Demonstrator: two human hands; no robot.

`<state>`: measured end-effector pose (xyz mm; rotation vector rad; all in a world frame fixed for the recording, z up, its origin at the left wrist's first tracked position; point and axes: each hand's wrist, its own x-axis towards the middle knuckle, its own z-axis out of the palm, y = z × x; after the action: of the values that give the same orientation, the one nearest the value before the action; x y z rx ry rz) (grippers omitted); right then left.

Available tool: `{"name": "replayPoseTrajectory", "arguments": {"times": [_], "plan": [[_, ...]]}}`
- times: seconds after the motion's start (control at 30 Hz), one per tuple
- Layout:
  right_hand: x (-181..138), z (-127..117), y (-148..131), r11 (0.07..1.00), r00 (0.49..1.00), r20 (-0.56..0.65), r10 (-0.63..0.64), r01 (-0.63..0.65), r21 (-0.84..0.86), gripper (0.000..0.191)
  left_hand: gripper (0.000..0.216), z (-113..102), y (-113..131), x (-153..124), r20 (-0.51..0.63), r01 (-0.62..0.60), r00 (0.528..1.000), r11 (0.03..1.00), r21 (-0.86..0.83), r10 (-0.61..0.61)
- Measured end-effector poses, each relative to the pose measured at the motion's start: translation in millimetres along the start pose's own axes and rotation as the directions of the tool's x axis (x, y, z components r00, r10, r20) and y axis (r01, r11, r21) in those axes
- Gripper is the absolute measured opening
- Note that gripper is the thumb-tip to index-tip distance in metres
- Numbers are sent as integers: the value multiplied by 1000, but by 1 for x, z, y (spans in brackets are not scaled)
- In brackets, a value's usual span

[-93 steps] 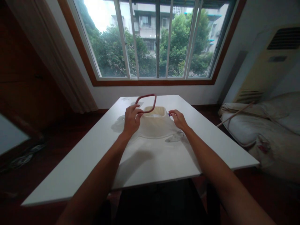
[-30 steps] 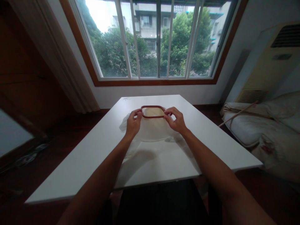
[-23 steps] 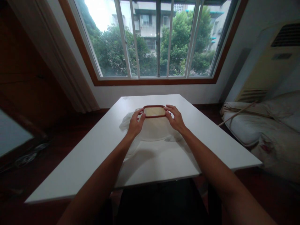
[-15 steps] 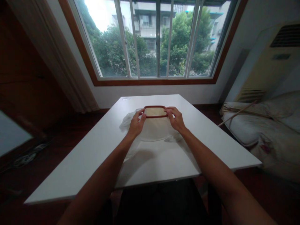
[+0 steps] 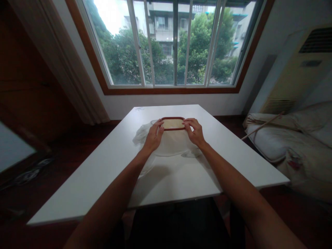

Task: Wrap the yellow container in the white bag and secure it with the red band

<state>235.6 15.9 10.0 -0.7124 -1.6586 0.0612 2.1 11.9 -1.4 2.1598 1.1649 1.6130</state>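
A dark red rounded-rectangle hoop [image 5: 173,118] lies flat over white fabric [image 5: 169,143] stretched on a cream inner frame, on the white table [image 5: 103,166]. My left hand [image 5: 154,136] rests at the hoop's left near corner, its fingers pressed down on the rim. My right hand [image 5: 195,131] grips the right near corner, thumb and fingers curled onto the rim. The fabric spreads out from under the hoop toward me and to the left.
A wide window fills the wall behind the table. A curtain [image 5: 59,58] hangs at the left. An air-conditioning unit [image 5: 298,69] stands at the right, with a pile of bedding [image 5: 290,141] and a long stick below it. Dark wooden floor surrounds the table.
Three seconds ago my left hand held the hoop up tilted above the frame. It now lies flat on the fabric, and both hands have closed onto its near corners.
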Motion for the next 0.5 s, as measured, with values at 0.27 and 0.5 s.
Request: {"name": "replayPoseTrajectory", "arguments": {"times": [0.27,0.5], "plan": [[-4,7,19,993,983,151,101,-109,48,38,29,-3,-1,3,9,8,1000,1000,22,-8],[6,11,23,981,971,203,125,-151,120,51,27,-13,0,30,74,20,997,993,114,-29]]}}
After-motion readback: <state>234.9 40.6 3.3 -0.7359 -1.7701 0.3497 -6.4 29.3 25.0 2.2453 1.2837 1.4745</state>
